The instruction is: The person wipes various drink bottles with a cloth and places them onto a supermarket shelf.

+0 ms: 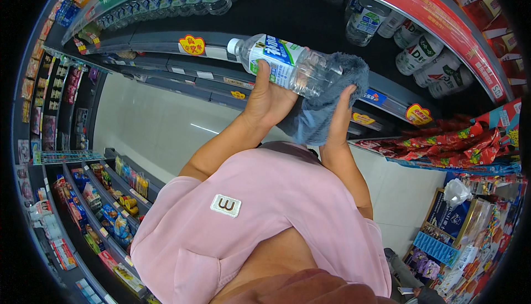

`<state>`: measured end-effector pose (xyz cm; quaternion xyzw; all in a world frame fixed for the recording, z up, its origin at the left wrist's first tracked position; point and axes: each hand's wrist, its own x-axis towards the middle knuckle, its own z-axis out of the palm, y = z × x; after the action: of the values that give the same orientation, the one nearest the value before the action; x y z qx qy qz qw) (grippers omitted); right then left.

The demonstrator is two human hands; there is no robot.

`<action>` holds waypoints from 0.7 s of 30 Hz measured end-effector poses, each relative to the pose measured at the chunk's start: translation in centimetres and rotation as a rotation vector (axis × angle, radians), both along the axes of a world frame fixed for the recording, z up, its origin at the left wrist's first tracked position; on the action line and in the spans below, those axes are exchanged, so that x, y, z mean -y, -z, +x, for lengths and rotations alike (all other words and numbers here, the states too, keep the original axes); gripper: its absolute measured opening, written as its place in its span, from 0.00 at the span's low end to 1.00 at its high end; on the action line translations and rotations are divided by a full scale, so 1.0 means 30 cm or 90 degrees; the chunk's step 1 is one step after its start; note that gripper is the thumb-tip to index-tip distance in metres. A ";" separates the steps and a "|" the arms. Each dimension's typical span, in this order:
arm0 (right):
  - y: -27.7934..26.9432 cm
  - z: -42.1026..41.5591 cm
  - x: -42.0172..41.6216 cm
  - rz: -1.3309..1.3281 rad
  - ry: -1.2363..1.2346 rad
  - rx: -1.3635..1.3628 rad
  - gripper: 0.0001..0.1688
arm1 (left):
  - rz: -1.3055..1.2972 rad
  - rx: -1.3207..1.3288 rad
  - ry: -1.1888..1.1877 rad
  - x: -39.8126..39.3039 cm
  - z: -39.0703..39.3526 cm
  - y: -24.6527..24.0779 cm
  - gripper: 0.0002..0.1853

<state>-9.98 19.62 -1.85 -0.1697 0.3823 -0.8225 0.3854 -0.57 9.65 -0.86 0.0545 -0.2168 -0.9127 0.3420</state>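
Note:
My left hand [267, 100] grips a clear plastic drink bottle [276, 61] with a white cap and a green, blue and white label. The bottle is tilted, its cap towards the left. In my right hand [342, 115] is a grey-blue plush cloth [348, 69], pressed around the bottle's base. Part of the cloth hangs down between my wrists. The fingers of my right hand are mostly hidden behind it. Both hands are in front of the dark store shelf [286, 17].
A row of similar bottles [166, 1] lines the shelf's left part; other bottles [419, 53] stand at its right. Red snack packets [456, 142] hang at right. Stocked shelves [99, 204] run along the left. A person's leg [398, 266] shows at lower right, near stacked goods [439, 241].

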 end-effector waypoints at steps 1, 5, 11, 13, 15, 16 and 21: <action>-0.011 -0.003 0.001 0.007 -0.017 0.059 0.37 | 0.012 -0.006 0.009 -0.004 0.003 0.005 0.50; -0.001 -0.037 0.003 0.017 -0.037 0.123 0.37 | -0.033 -0.010 0.062 0.003 0.028 0.041 0.49; 0.008 -0.044 0.009 0.010 -0.124 0.289 0.36 | -0.301 0.078 0.083 0.111 0.076 0.056 0.52; 0.016 -0.022 -0.009 -0.054 -0.214 0.395 0.37 | -0.422 0.101 0.080 0.146 0.091 0.039 0.51; 0.006 0.012 -0.039 -0.010 -0.195 0.246 0.41 | -0.479 0.180 0.056 0.168 0.110 0.043 0.51; 0.005 0.016 -0.044 0.008 -0.193 0.196 0.41 | -0.488 0.224 0.041 0.182 0.123 0.074 0.51; -0.019 0.000 -0.026 0.004 -0.199 0.398 0.36 | -0.523 0.382 0.009 0.104 0.079 -0.003 0.39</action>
<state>-9.98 20.40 -1.27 0.0353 0.2177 -0.7647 0.6054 1.82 6.53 -0.77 0.1735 -0.6471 -0.6984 0.2518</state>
